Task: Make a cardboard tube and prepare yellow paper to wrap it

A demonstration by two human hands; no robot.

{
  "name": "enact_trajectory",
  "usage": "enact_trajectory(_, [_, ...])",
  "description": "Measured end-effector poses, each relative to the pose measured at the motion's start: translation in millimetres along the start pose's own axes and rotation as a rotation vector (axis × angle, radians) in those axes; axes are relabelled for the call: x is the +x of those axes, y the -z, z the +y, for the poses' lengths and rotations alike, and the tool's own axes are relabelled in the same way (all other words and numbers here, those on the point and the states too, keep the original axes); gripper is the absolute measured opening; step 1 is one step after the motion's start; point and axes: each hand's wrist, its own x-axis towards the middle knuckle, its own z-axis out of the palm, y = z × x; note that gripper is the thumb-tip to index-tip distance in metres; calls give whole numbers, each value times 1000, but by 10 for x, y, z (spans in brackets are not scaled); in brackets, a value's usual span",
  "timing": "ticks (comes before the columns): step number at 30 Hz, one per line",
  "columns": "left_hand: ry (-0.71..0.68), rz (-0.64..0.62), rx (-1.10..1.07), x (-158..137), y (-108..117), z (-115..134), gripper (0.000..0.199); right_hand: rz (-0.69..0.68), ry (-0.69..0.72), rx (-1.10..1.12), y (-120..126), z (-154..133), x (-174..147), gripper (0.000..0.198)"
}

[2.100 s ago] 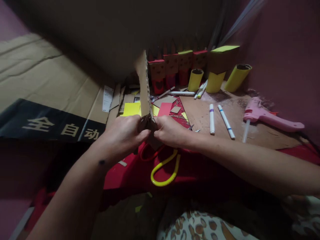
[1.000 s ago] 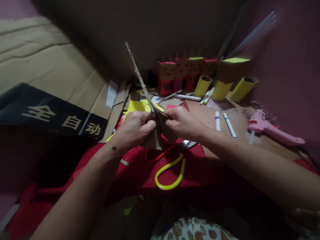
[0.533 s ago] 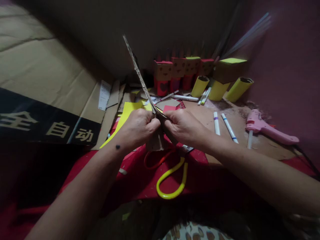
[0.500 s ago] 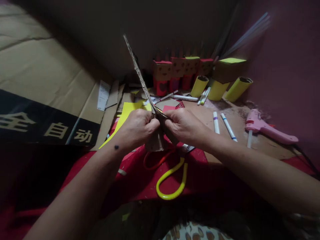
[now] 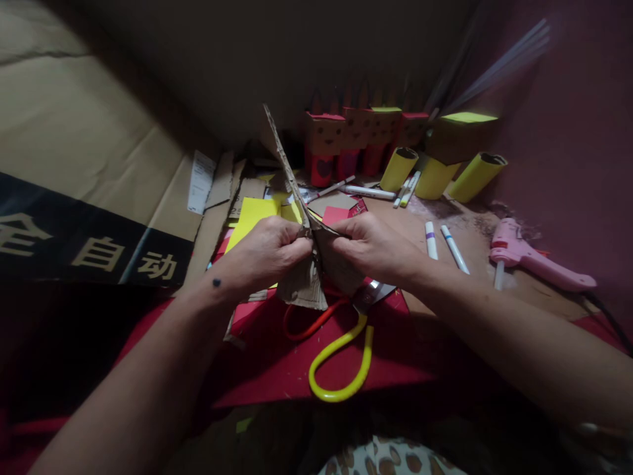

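Observation:
A bent piece of cardboard (image 5: 301,288) is held up over the table between my two hands, its ragged edge rising away from me. My left hand (image 5: 277,245) pinches its left part, thumb on top. On the other side, my right hand (image 5: 368,243) grips the right part, and a torn split runs down between the two grips. Below the cardboard lie scissors with one yellow handle loop (image 5: 341,394) and one red handle loop (image 5: 316,323). The blades are partly hidden by the cardboard and my right hand.
Several cardboard figures with red bodies (image 5: 321,168) stand at the back. Yellow tubes (image 5: 479,178), markers (image 5: 453,247) and a pink glue gun (image 5: 537,260) sit to the right. A large cardboard box (image 5: 99,132) rises on the left; yellow paper (image 5: 252,221) lies beside it.
The cardboard's raised tip has dropped and shifted right. Its torn gap looks wider, with the lower flaps spread further apart. Both hands keep their hold.

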Motion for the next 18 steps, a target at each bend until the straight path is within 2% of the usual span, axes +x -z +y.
enact_trajectory(4, [39,12,107,2,4,99,28,-26,-16,65,43,-73,25,16])
enact_trajectory(8, [16,55,184,-20,-38,226,30,98,-16,-182,89,-207,61,11])
enact_trajectory(12, [-22,74,231,-58,-82,271,31,140,106,-341,48,-226,70,8])
enact_trajectory(18, [-11,62,165,-97,-75,197,26,264,189,-312,-36,-126,15,13])
